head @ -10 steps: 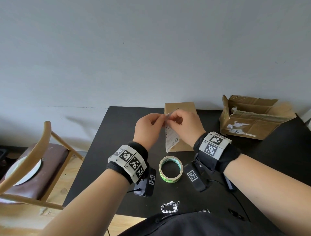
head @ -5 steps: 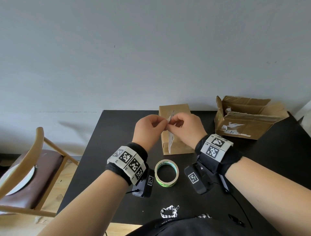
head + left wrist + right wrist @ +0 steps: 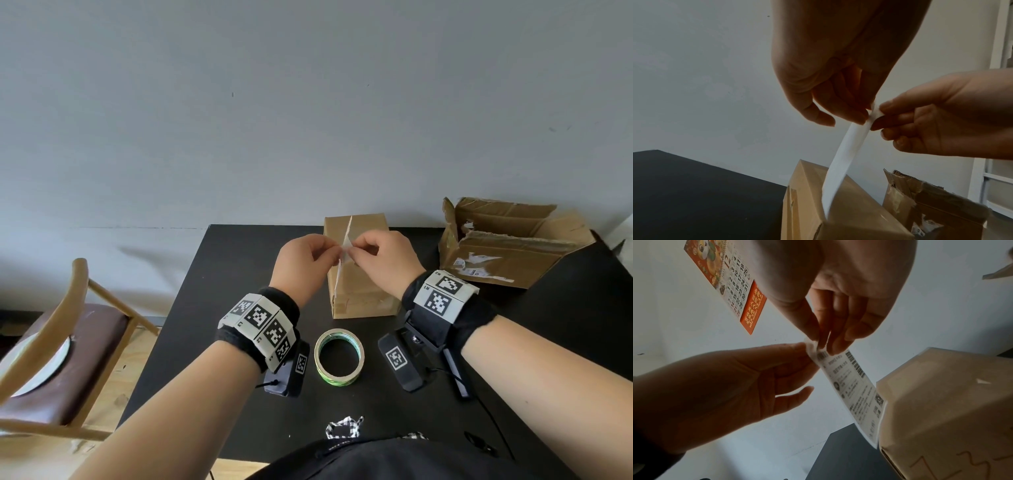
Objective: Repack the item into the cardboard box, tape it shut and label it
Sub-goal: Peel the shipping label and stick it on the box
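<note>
A closed, taped brown cardboard box [image 3: 356,274] stands at the far middle of the black table [image 3: 212,308]. Above its near end hangs a white shipping label [image 3: 345,251], edge-on in the head view. Its printed side with barcodes [image 3: 855,391] shows in the right wrist view and its blank back [image 3: 842,155] in the left wrist view. My left hand [image 3: 325,251] and right hand [image 3: 363,251] both pinch the label's top end between thumb and fingertips, close together. The label's lower end hangs by the box's top edge.
A roll of tape [image 3: 339,356] lies flat on the table in front of the box. A torn, open cardboard box [image 3: 507,246] sits at the far right. A wooden chair [image 3: 51,335] with a plate stands left of the table. A calendar [image 3: 731,283] hangs on the wall.
The label has turned from showing its printed face to hanging edge-on. Both hands have kept their pinch on its top end, above the box.
</note>
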The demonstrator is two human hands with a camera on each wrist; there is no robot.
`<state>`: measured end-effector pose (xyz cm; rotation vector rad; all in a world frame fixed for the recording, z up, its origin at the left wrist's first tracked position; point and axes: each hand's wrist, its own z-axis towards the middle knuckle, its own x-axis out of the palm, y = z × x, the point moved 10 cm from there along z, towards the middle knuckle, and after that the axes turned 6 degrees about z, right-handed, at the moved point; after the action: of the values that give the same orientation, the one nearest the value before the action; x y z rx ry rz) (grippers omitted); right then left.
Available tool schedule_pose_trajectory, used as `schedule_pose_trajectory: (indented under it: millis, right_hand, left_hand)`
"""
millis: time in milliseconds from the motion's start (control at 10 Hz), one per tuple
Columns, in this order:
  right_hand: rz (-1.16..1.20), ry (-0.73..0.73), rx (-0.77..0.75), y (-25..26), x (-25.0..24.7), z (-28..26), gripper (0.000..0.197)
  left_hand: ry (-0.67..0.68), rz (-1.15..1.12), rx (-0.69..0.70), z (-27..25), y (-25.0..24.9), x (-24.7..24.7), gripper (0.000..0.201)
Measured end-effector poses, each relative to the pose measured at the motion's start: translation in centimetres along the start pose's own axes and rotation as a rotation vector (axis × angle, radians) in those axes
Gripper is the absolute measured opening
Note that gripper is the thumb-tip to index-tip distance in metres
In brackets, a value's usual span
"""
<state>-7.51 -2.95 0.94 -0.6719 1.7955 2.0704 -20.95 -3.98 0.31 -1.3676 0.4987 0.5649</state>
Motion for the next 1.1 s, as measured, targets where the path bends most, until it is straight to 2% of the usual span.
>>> schedule_pose_trajectory:
  millis: [100, 300, 400, 500, 600, 700, 800, 900, 1000, 1100]
  right_hand:
    - [0.025, -0.033, 0.044, -1.0, 0.0, 0.5, 0.013]
    - [0.201, -0.064, 0.173, -2.7, 0.4, 0.9, 0.014]
    - [0.251, -0.064, 0.206, -2.7, 0.9, 1.1, 0.015]
    - [0.254, -0.048, 0.220, -2.6, 1.8, 1.2, 0.018]
    - [0.235, -0.070, 0.231, -2.8, 2.4, 1.2, 0.021]
    - [0.254, -0.078, 0.259, -3.0, 3.2, 0.9, 0.021]
    - [0.295, -0.106, 0.274, -2.9, 3.8, 0.5, 0.019]
    - [0.343, -0.088, 0.289, -2.9, 4.8, 0.1, 0.023]
    - [0.329, -0.048, 0.295, -2.7, 5.9, -0.4, 0.021]
    - [0.315, -0.028, 0.304, -2.5, 7.0, -0.7, 0.017]
  left_hand:
    - [-0.037, -0.079, -0.144, 0.4, 2.4, -0.5, 0.017]
    - [-0.119, -0.433, -0.587, -1.2, 11.0, -1.4, 0.019]
    - [-0.124, -0.591, -0.722, -2.6, 14.3, -1.3, 0.022]
    - [-0.117, -0.565, -0.828, -3.8, 17.5, -1.2, 0.019]
    - [-0.136, -0.502, -0.908, -5.1, 20.8, -1.1, 0.030]
    - [-0.206, -0.544, -1.036, -7.0, 23.0, -1.6, 0.032]
    - [0.137, -0.023, -0.891, -6.8, 23.7, -2.2, 0.034]
    - [0.180, 0.050, -0.938, -7.8, 25.4, -2.3, 0.026]
    - [0.129, 0.099, -0.811, -7.7, 26.2, -2.1, 0.022]
    - [0.111, 0.076, -0.780, -8.0, 26.4, -2.0, 0.030]
